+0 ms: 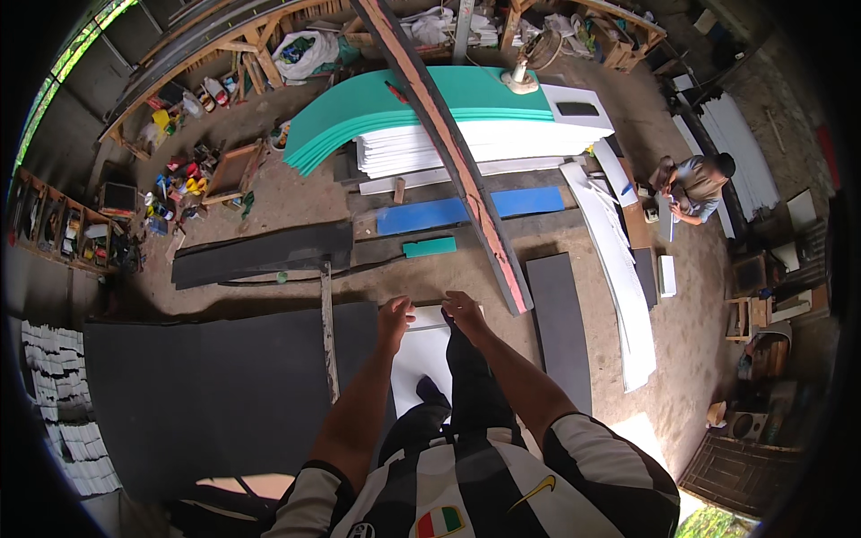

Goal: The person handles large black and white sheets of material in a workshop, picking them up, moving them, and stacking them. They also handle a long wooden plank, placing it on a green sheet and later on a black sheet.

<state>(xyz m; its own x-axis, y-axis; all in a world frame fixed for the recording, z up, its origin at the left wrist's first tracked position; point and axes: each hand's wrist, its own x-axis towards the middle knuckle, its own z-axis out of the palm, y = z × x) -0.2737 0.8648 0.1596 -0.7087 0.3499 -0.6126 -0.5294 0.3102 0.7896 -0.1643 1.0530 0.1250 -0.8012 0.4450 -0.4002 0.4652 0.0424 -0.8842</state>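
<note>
In front of my body, both hands are held out above a white foam sheet [421,351], where one of my feet rests. My left hand [395,323] has its fingers curled in, near the left side of the sheet's far end. My right hand [462,309] bends its fingers downward at the right side of that end. The hands are a short gap apart. Anything between their fingers is too small to make out, and I cannot tell whether they touch the sheet.
A large black sheet [206,386] lies left, with a narrow worn strip [328,332] across it. A long dark beam [448,152] slants ahead over green sheets [359,112] and a blue strip [421,213]. Dark board [560,323] and white strips [619,278] lie right. A person [695,188] crouches beyond.
</note>
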